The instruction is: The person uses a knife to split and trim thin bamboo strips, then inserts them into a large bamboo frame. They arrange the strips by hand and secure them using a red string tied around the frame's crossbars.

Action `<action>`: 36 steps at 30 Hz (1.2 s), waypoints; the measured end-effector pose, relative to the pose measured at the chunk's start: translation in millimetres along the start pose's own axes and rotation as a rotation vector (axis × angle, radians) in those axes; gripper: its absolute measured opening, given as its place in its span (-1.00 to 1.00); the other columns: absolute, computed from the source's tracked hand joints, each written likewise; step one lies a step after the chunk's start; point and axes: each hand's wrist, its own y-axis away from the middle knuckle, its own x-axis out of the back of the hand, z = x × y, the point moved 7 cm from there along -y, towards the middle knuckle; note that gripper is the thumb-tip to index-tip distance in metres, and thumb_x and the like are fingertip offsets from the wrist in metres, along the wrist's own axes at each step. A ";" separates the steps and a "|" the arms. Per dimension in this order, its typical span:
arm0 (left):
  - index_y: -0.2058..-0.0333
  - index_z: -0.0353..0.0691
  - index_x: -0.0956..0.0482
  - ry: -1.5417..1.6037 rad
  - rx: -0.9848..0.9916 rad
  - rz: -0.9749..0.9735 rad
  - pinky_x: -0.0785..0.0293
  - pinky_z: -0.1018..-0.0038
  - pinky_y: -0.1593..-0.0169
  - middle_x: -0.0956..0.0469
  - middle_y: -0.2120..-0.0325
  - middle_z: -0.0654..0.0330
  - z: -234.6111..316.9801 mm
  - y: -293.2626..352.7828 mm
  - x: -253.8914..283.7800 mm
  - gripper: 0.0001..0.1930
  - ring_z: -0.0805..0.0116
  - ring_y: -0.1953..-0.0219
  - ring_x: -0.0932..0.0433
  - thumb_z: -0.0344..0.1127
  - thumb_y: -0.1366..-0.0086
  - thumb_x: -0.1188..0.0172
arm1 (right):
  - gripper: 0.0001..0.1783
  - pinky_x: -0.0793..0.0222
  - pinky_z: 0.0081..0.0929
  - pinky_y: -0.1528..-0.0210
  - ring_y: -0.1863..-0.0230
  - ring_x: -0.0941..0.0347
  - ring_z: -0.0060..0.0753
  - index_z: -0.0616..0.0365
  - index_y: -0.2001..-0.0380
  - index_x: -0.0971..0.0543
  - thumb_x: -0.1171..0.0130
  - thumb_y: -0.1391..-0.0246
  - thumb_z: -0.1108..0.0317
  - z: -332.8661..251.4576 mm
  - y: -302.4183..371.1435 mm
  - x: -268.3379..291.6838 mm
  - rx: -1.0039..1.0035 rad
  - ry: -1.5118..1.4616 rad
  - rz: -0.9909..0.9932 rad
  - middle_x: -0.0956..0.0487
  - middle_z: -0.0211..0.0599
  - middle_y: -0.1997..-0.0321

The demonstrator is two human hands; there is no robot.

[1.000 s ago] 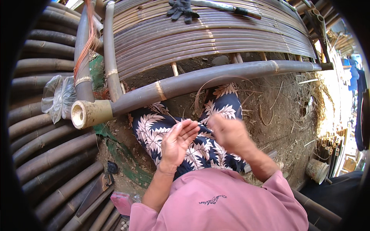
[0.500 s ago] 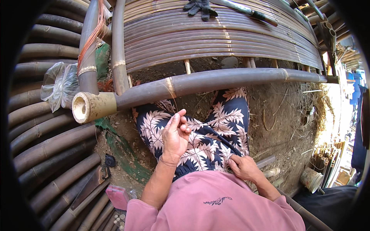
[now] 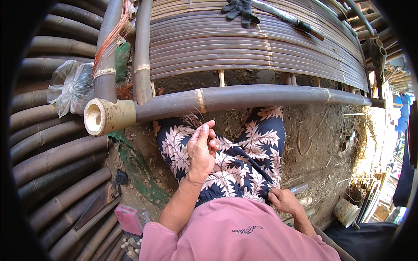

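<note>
Bare dirt ground [image 3: 322, 143] carries bamboo poles [image 3: 52, 161], a pink box [image 3: 129, 218] and a green strap [image 3: 137, 174]

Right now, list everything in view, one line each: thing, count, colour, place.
thick bamboo pole: one, grey-brown with a pale cut end, across the lap
slatted bamboo panel: one, brown, beyond the pole
stacked bamboo poles: many, dark brown, left side
plastic bag: one, clear, crumpled on the left stack
glove: one, dark, top of the panel
pink box: one, ground at lower left
left hand: raised over the lap, fingertips pinched together
right hand: low beside the right hip
</note>
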 end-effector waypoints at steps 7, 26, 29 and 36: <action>0.21 -0.34 -0.59 -0.356 -0.094 -0.061 -0.25 0.70 0.53 -0.40 0.58 0.39 2.6 13.2 -28.3 -0.74 0.69 0.62 -0.28 -0.22 -0.43 -0.09 | -0.43 -0.25 -0.07 -0.15 -0.16 -0.28 0.02 0.20 -0.03 -0.49 -0.30 -0.01 0.09 -43.2 -5.9 57.3 0.150 0.238 0.464 -0.43 -0.03 -0.10; 0.43 -0.39 -0.63 -1.478 -0.760 0.136 -0.51 0.31 0.28 -0.63 0.46 -0.08 146.1 -12.1 -72.7 -0.83 0.12 0.42 -0.63 -0.37 -0.19 -0.21 | -0.53 -0.41 -0.20 0.13 0.18 -0.54 -0.13 0.14 0.09 -0.63 0.00 -0.27 -0.02 -177.8 -199.7 190.9 0.578 -0.003 0.714 -0.64 -0.11 0.19; 0.44 -0.27 -0.67 -2.095 -0.578 0.218 -0.54 0.12 0.18 -0.63 0.40 -0.15 161.5 -67.2 -86.4 -0.77 -0.13 0.29 -0.63 -0.27 -0.18 -0.09 | -0.61 -0.35 -0.02 -0.08 0.08 -0.48 0.14 0.09 0.14 -0.63 0.13 -0.22 0.16 -164.4 -261.2 185.4 0.233 0.416 0.224 -0.61 0.00 0.08; 0.34 -0.09 -0.73 -2.122 -0.192 -0.093 -0.52 0.10 0.01 -0.62 0.30 -0.19 84.2 -150.1 -101.6 -0.76 -0.17 0.16 -0.61 -0.25 -0.09 -0.10 | -0.48 -0.33 -0.22 -0.10 -0.03 -0.49 0.00 0.25 0.02 -0.58 -0.08 -0.04 0.11 -167.6 -337.0 163.1 0.370 0.199 -0.260 -0.59 0.06 -0.02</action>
